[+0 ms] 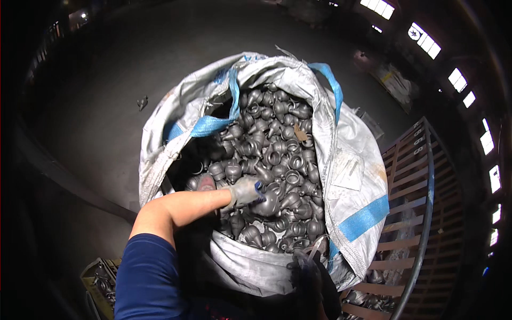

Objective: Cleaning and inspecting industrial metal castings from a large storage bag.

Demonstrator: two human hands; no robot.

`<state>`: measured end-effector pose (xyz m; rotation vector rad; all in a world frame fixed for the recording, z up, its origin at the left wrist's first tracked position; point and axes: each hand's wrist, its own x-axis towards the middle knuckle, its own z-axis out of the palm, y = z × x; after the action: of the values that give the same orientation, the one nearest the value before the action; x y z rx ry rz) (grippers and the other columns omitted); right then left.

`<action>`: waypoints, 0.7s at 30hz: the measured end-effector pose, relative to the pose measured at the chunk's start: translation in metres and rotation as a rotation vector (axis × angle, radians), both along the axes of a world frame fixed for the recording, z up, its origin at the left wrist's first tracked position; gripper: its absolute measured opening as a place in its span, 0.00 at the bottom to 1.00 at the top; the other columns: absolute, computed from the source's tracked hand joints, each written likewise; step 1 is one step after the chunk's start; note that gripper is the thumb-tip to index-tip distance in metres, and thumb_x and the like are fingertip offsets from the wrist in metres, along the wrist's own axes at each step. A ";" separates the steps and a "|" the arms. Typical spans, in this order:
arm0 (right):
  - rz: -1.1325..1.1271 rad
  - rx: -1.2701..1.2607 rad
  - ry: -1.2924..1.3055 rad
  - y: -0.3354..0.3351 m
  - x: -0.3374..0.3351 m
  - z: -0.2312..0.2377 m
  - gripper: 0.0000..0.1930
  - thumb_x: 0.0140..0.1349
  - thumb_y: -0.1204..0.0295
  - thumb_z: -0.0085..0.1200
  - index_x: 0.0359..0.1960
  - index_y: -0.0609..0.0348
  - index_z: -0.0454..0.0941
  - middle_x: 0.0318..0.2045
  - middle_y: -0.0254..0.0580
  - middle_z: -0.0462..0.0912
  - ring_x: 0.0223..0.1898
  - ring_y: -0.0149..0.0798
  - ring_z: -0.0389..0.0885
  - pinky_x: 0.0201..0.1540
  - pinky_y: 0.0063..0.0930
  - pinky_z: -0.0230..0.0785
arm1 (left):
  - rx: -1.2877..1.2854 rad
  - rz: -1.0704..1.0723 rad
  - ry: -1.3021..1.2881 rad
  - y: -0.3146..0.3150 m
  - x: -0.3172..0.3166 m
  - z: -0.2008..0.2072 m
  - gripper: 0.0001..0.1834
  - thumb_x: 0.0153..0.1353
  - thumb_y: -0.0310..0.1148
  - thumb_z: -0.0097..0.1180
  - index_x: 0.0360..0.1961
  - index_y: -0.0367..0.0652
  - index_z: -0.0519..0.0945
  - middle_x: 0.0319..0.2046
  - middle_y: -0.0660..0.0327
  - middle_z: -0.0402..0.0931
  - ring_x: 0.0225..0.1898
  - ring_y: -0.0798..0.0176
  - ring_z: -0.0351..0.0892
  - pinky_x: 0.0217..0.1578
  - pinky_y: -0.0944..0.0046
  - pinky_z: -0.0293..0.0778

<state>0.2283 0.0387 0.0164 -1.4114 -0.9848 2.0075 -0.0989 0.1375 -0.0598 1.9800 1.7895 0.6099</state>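
Many dark grey, rounded metal castings with pointed tips and ring-shaped mouths lie heaped inside the large white woven bulk bag [240,266], and one casting [268,205] near the middle of the heap sits under the fingers of the left hand [245,193]. That hand wears a pale grey glove with blue on the fingers, which curl against the casting; whether they grip it cannot be told. The right hand [306,265], dark and shadowed, is at the near rim beside a thin pale strip [316,247]; its grasp cannot be made out. A torn brown scrap [300,133] lies on the castings toward the far side, and a reddish rounded object [206,183] shows just behind the left forearm. The bag's mouth is ringed by crumpled folds; a blue webbing strap [210,126] droops over the far-left opening, and another blue strap [335,88] arches at the far right. The left forearm crosses the left rim, while the near rim sags low before the person. To the right, a brown slatted metal crate [397,242] with a bluish rail stands close to the bag; a yellowish bin [90,282] is at lower left. Dark grey floor [122,64] spreads beyond the far and left edges, giving open room, with one loose casting [142,103] on it.
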 end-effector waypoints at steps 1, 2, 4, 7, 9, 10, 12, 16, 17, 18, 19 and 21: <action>0.026 0.055 0.082 -0.001 0.011 -0.016 0.18 0.63 0.60 0.44 0.49 0.59 0.70 0.26 0.41 0.77 0.13 0.22 0.63 0.13 0.15 0.55 | -0.068 -0.041 -0.036 -0.022 0.010 0.037 0.14 0.48 0.42 0.59 0.32 0.45 0.79 0.32 0.51 0.78 0.34 0.48 0.78 0.35 0.54 0.73; -0.097 -0.011 0.387 -0.003 0.001 -0.008 0.18 0.64 0.59 0.43 0.49 0.58 0.68 0.24 0.43 0.77 0.11 0.24 0.61 0.12 0.17 0.53 | -0.173 -0.019 -0.136 -0.047 0.019 0.068 0.14 0.48 0.42 0.60 0.33 0.44 0.78 0.31 0.52 0.78 0.34 0.49 0.78 0.34 0.55 0.73; -0.188 -0.113 0.380 0.000 0.001 -0.033 0.16 0.63 0.63 0.45 0.48 0.59 0.68 0.24 0.47 0.77 0.09 0.24 0.59 0.10 0.17 0.50 | -0.105 -0.084 -0.236 -0.081 0.033 0.088 0.14 0.48 0.39 0.61 0.34 0.43 0.78 0.29 0.55 0.77 0.32 0.51 0.78 0.33 0.58 0.73; -0.155 -0.131 0.366 0.003 -0.006 -0.025 0.17 0.63 0.61 0.46 0.45 0.61 0.71 0.20 0.46 0.76 0.08 0.26 0.60 0.09 0.18 0.51 | 0.155 -0.264 -0.224 -0.119 0.047 0.104 0.13 0.48 0.34 0.61 0.35 0.43 0.78 0.29 0.57 0.78 0.31 0.55 0.78 0.34 0.61 0.74; -0.016 -0.133 0.451 0.004 0.003 -0.030 0.19 0.62 0.60 0.46 0.43 0.66 0.72 0.18 0.45 0.76 0.08 0.27 0.61 0.08 0.19 0.51 | 0.129 -0.210 -0.139 -0.135 0.062 0.126 0.12 0.49 0.33 0.61 0.36 0.44 0.78 0.31 0.58 0.79 0.32 0.59 0.78 0.35 0.63 0.74; -0.044 -0.086 0.455 0.005 0.005 -0.031 0.21 0.62 0.60 0.47 0.42 0.70 0.71 0.17 0.45 0.75 0.08 0.28 0.62 0.07 0.19 0.51 | -0.020 -0.074 -0.324 -0.138 0.064 0.139 0.12 0.49 0.33 0.62 0.36 0.44 0.79 0.31 0.59 0.79 0.32 0.61 0.78 0.35 0.64 0.74; -0.113 -0.090 0.386 0.006 0.002 -0.040 0.16 0.63 0.59 0.46 0.37 0.61 0.72 0.16 0.45 0.75 0.07 0.29 0.61 0.07 0.19 0.51 | -0.130 0.086 -0.498 -0.144 0.065 0.144 0.12 0.49 0.34 0.62 0.36 0.45 0.80 0.31 0.61 0.79 0.32 0.68 0.77 0.36 0.67 0.73; -0.060 -0.181 0.414 -0.001 -0.001 -0.036 0.12 0.62 0.58 0.47 0.30 0.52 0.70 0.14 0.44 0.73 0.05 0.29 0.59 0.06 0.20 0.50 | -0.134 0.135 -0.884 -0.142 0.072 0.122 0.10 0.52 0.28 0.59 0.37 0.41 0.79 0.33 0.63 0.79 0.35 0.70 0.77 0.37 0.69 0.74; -0.063 -0.189 0.413 0.000 -0.001 -0.034 0.12 0.62 0.58 0.47 0.30 0.52 0.70 0.14 0.44 0.73 0.05 0.29 0.59 0.06 0.20 0.50 | -0.142 0.137 -0.884 -0.138 0.073 0.116 0.10 0.52 0.28 0.59 0.37 0.41 0.79 0.33 0.63 0.79 0.35 0.70 0.77 0.37 0.69 0.74; -0.107 -0.221 0.442 0.002 -0.001 -0.031 0.12 0.62 0.58 0.48 0.29 0.52 0.70 0.14 0.44 0.73 0.05 0.29 0.59 0.05 0.20 0.50 | -0.126 0.118 -0.987 -0.133 0.075 0.111 0.10 0.52 0.27 0.58 0.38 0.41 0.80 0.33 0.64 0.79 0.32 0.74 0.76 0.32 0.73 0.73; -0.150 -0.252 0.472 0.006 -0.002 -0.029 0.12 0.61 0.58 0.48 0.29 0.52 0.69 0.14 0.45 0.73 0.05 0.28 0.59 0.05 0.20 0.49 | -0.107 0.099 -1.089 -0.128 0.076 0.107 0.11 0.52 0.26 0.58 0.39 0.40 0.80 0.32 0.65 0.79 0.29 0.77 0.75 0.27 0.76 0.73; -0.269 -0.154 0.484 0.010 -0.003 -0.025 0.11 0.60 0.61 0.51 0.27 0.54 0.68 0.15 0.47 0.74 0.05 0.28 0.59 0.05 0.19 0.49 | -0.331 0.207 -1.549 -0.123 0.079 0.108 0.15 0.54 0.29 0.55 0.45 0.40 0.76 0.36 0.62 0.79 0.32 0.72 0.78 0.30 0.74 0.75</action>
<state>0.2257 0.0482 -0.0087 -0.9878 -0.4163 2.1033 -0.0199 0.0146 0.0478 0.5709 0.9140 1.2802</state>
